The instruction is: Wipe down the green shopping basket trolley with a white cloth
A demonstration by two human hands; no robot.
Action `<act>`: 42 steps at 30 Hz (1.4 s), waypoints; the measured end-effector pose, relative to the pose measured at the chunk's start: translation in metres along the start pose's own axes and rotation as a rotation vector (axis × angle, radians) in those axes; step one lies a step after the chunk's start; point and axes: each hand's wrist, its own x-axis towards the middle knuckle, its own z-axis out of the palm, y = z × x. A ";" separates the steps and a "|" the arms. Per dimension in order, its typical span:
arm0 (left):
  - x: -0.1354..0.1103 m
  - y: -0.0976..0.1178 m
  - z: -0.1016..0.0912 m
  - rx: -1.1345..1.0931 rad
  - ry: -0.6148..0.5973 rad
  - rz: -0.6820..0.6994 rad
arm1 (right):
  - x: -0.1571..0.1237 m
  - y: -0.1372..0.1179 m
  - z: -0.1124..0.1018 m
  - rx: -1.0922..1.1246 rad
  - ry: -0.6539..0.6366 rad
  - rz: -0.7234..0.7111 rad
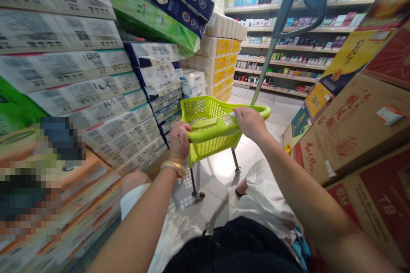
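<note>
A lime-green shopping cart [211, 147] with a perforated plastic basket stands in front of me on thin metal legs with casters. My left hand [180, 140] is wrapped round the left end of its handle, with a gold-coloured bangle [174, 168] on the wrist. Farther right, my right hand [250, 123] grips the same handle, beside a small label set into it. Nothing shows inside the part of the basket that I can see. A grey pole [264, 68] with a looped grey top rises behind the cart's right side.
Stacked tissue packs [118, 119] line the left side, with blue and green packs [173, 4] leaning out above. Yellow-and-white paper packs [222, 64] stand beyond. Cardboard cartons [346, 128] crowd the right. Stocked shelves [288, 47] cross the back, past a tiled floor [272, 130].
</note>
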 end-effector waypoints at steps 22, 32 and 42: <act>-0.001 -0.004 -0.004 -0.062 0.023 0.003 | 0.004 0.001 -0.001 -0.038 -0.029 0.004; -0.001 -0.009 -0.005 -0.093 0.053 -0.018 | -0.014 -0.052 0.012 0.028 0.042 -0.147; 0.000 -0.006 -0.010 -0.103 0.034 -0.004 | -0.003 -0.009 0.002 0.001 0.002 -0.043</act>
